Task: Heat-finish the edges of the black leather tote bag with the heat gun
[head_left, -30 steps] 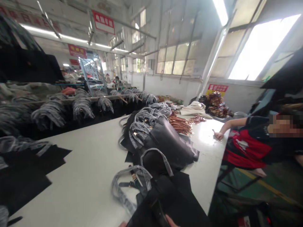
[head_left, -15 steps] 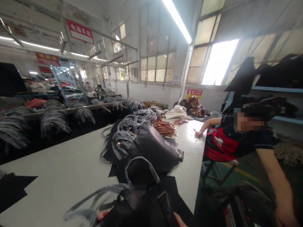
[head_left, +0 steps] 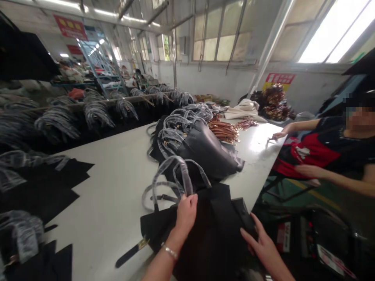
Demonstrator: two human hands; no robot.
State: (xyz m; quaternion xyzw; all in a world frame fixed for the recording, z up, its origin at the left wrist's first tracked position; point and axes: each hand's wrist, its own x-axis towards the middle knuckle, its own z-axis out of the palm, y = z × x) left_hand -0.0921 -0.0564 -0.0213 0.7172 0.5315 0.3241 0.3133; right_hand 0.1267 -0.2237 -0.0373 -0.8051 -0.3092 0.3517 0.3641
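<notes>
Looking down a long factory hall (head_left: pixel 211 78), we are standing at the end of a white work table (head_left: pixel 111 195). To the left, rows of film-wrapped bag handles (head_left: pixel 96 113) are hanging from a rail, and flat black leather panels (head_left: pixel 43 187) are lying on the tabletop. Farther along the table, a pile of black leather bags (head_left: pixel 196 144) is resting beside copper-coloured strips (head_left: pixel 222 130) and a cream cloth (head_left: pixel 243 111). At the right, a co-worker (head_left: pixel 322 144) is reaching one hand (head_left: pixel 278 135) onto the table.

The main change is at the bottom of the view: both of our hands are now fully in frame, where only fingers were showing earlier. A black leather bag (head_left: pixel 208 230) is lying at the near end of the table beneath them, with its film-wrapped handles (head_left: pixel 175 179) rising upright and a black strap with a brass-coloured buckle (head_left: pixel 131 251) extending to its left. Our left hand (head_left: pixel 186 214), wearing a metal bracelet (head_left: pixel 170 251), is closed around the base of the handles. Our right hand (head_left: pixel 260 249) is open, with its spread fingers (head_left: pixel 249 234) touching the bag's side edge (head_left: pixel 244 216).
</notes>
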